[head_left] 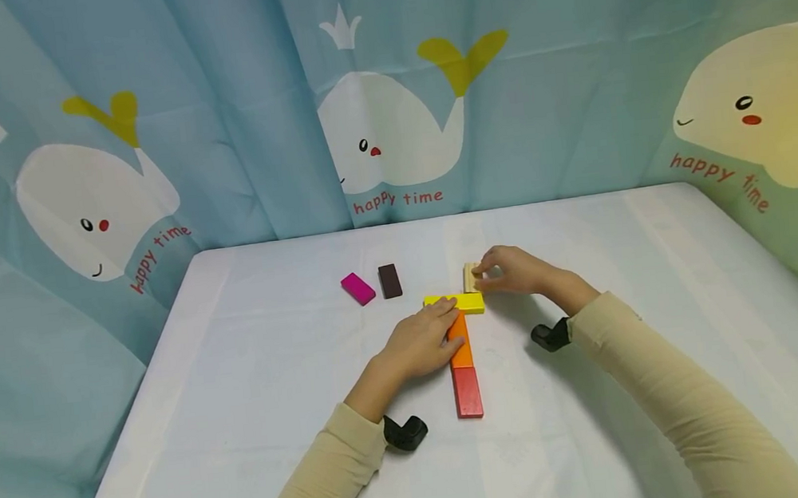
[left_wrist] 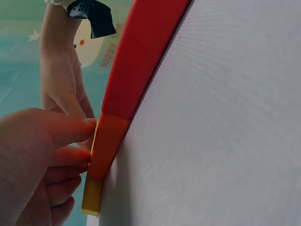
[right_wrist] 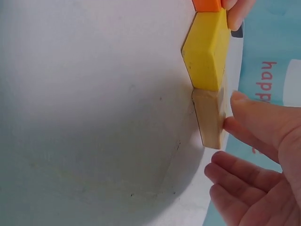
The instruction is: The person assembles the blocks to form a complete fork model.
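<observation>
My left hand (head_left: 422, 339) rests on the row of blocks, its fingertips on the yellow block (head_left: 475, 303) and its thumb on the orange block (head_left: 461, 347). A red block (head_left: 467, 393) adjoins the orange one at the near end. The yellow block lies crosswise at the far end. Beyond it sits a natural wood block (right_wrist: 207, 115), against the yellow one. My right hand (head_left: 517, 271) is at this wood block. In the right wrist view one fingertip touches its top, the thumb hovers close by, and the other fingers are apart from it.
A magenta block (head_left: 358, 289) and a dark brown block (head_left: 390, 281) lie to the left of the row, on the white table (head_left: 274, 373). A blue curtain (head_left: 244, 136) with whale prints hangs behind the table. Black wrist mounts (head_left: 406, 434) stick out below the sleeves.
</observation>
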A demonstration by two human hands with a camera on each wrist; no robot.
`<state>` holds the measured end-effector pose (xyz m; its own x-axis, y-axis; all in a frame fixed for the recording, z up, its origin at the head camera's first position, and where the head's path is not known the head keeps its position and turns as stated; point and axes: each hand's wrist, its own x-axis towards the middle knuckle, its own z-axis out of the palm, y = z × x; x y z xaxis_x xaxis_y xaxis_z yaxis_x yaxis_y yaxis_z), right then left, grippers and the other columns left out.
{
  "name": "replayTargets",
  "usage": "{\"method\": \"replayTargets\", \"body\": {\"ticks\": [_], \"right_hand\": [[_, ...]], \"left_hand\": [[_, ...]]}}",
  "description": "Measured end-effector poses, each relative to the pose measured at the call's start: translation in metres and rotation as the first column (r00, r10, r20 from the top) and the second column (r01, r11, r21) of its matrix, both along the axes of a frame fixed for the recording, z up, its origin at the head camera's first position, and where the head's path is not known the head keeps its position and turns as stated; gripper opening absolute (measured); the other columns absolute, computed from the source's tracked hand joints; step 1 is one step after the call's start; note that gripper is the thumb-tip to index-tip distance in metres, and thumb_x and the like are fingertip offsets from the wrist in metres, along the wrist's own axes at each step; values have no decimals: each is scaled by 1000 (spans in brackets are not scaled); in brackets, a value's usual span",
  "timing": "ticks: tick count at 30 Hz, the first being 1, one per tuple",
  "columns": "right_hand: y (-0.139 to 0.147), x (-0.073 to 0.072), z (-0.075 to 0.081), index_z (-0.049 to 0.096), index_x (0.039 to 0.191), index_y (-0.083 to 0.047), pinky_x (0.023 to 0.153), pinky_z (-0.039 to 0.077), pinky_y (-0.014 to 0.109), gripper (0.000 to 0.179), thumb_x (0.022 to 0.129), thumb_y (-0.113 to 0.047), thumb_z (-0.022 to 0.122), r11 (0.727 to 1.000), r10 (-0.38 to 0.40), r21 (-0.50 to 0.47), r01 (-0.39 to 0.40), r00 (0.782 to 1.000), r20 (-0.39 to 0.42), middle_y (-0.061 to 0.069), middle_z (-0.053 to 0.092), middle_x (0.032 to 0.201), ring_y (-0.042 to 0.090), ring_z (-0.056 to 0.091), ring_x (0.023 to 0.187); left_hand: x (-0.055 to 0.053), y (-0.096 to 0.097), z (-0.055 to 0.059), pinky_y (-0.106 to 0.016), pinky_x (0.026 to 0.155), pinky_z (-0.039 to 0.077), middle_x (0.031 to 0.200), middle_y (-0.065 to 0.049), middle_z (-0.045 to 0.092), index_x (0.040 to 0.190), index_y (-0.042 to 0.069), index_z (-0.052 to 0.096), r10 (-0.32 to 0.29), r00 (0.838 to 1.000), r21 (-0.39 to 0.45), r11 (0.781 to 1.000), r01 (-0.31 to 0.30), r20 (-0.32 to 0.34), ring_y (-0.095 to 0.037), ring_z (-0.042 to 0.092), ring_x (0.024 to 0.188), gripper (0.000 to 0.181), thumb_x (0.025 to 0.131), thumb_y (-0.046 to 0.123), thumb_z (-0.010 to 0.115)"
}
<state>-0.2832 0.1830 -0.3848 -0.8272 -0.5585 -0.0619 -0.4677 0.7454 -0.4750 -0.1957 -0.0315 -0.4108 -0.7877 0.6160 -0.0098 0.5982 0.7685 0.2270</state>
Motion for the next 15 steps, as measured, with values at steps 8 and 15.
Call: {"method": "replayTargets", "body": {"ticks": [8, 15], "right_hand": [[-5, 4, 0, 62, 114, 5, 96, 36, 51, 36, 87, -17, 64, 1000, -20, -19, 19, 997, -72, 24, 53, 118, 38, 48, 109], [-8, 11, 0, 60, 117, 6, 95, 37, 51, 37, 87, -15, 64, 996, -62, -66, 56, 995, -80, 24, 54, 118, 38, 49, 110]], "left_hand": [[-5, -4, -3, -27, 107, 20, 144, -3, 35, 136, 4, 45, 20, 998, 77, 997, -16, -53, -13, 28, 132, 48, 96, 31, 46], [-11, -12, -1, -28, 106, 23, 144, -5, 34, 138, 3, 41, 63, 998, 103, 993, -59, -30, -15, 30, 132, 50, 96, 31, 44]]}}
